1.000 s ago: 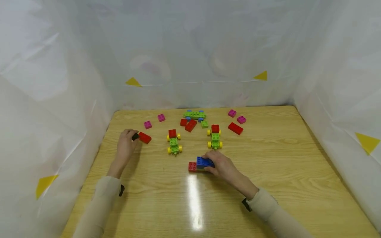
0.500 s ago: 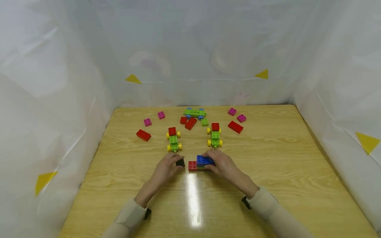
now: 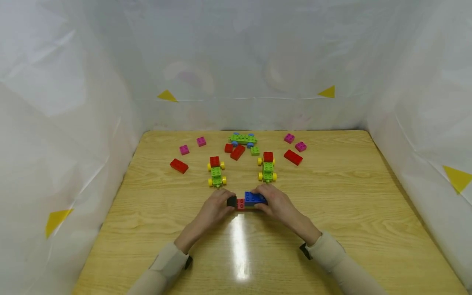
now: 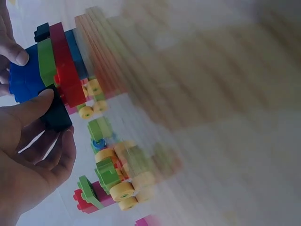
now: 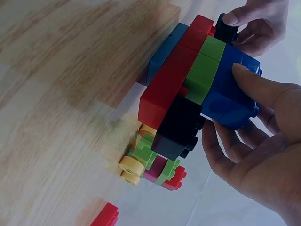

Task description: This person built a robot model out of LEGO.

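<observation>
A stack (image 5: 200, 77) of glossy bricks is held on the desk (image 3: 350, 196), nearer the person than a car (image 3: 216, 173) and a second car (image 3: 268, 167). It is built in bands of colour: a blue base (image 5: 163, 53) at the bottom, a longer red layer (image 5: 169, 87) crossed by a seam, then a shorter green layer (image 5: 212, 48), and a blue top (image 5: 225, 92) with rounded studs. The base is overhung by the red. On the red end nearest the right wrist camera, a studded black block (image 5: 176, 129) is set against the green.

The blue top is held by the right grip (image 3: 278, 205), with the thumb on its near side. A black brick (image 4: 59, 113) is pinched between the thumb and fingers of the left grip (image 3: 213, 209). It is placed at the stack's opposite end, over the red, by which a stud is shown; whether it is fully pressed down cannot be told.

Both cars are green, yellow-wheeled and topped with red. Beyond them, a chassis (image 3: 243, 139) with blue wheels is surrounded by loose bricks.
</observation>
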A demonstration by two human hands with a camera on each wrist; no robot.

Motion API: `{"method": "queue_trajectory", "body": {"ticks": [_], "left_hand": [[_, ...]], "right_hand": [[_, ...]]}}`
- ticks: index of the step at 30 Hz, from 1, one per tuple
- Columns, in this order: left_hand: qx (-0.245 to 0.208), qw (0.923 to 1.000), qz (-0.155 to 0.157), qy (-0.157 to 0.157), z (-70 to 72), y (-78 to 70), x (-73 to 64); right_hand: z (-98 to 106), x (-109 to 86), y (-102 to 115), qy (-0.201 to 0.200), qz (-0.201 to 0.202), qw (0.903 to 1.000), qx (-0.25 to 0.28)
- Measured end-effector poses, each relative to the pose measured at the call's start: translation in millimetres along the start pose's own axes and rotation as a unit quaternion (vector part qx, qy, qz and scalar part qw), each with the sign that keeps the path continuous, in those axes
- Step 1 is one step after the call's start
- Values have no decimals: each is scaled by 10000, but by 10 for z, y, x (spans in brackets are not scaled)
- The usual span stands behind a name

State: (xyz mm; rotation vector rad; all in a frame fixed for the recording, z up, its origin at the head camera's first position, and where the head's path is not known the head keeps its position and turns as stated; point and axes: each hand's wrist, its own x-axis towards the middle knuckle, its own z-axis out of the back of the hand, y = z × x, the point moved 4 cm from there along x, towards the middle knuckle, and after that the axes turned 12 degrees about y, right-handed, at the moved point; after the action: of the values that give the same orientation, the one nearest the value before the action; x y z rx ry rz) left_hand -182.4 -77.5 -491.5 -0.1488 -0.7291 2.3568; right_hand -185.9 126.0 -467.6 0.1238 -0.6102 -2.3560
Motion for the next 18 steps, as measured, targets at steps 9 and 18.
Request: {"method": "queue_trajectory", "body": {"ticks": [9,18], "left_hand": [[435,9988,-54,232,-26,-25,75],[690,9967,-117,408,-14,-47,135]], "right_hand": [[3,4,-7,-79,54,9999,60],[-9,10,-28,-39,-37,10000,73]]}}
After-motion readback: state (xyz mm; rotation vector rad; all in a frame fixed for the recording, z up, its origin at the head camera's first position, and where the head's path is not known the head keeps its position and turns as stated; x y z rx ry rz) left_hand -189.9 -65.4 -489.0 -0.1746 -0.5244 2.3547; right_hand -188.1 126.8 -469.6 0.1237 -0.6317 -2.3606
